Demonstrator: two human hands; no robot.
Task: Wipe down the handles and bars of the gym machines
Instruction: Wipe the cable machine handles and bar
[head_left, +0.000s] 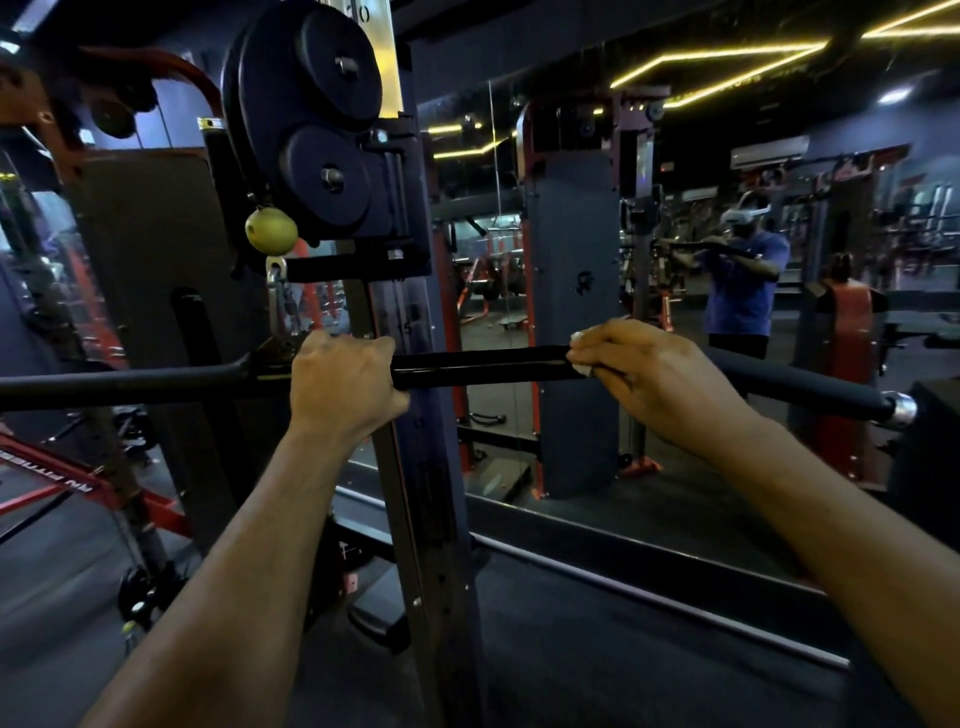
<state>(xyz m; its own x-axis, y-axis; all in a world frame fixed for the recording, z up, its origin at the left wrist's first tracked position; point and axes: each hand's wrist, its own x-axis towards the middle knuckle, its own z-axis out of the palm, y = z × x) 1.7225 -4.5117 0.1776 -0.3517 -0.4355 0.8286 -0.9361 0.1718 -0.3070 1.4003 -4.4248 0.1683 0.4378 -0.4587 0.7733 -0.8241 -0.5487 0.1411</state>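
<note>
Far left, the padded left grip of the pull-down bar (483, 369) ran out of frame; one bar in all, hung level across the view at chest height. Just right of that, a single green-yellow ball stopper (271, 232) sat under the pulley housing, with a metal clip (277, 291) dropping from it toward the bar's middle bracket, so the bar appeared to hang from the cable there. Two black round pulley covers (317, 124) were stacked one above the other on the upright. The left hand (345, 382) was curled tightly round the bar beside the bracket, knuckles up, holding nothing else; judged to be steadying the bar so it would not swing or twist on the clip while being rubbed. Between the hands lay the bare glossy middle stretch of bar. The right hand (652, 376) was wrapped over the bar at the inner end of the right padded grip, pressing a small white cloth (582, 368) against it; only slivers of cloth showed at the fingertips and under the palm. One cloth seen. Placement suggested the wipe was being worked along the bar with the cloth wrapped round it. Beyond the right hand, the right padded grip ended in one chrome end cap (903, 409). A wall mirror (675, 234) behind showed the person's reflection holding the same bar.
</note>
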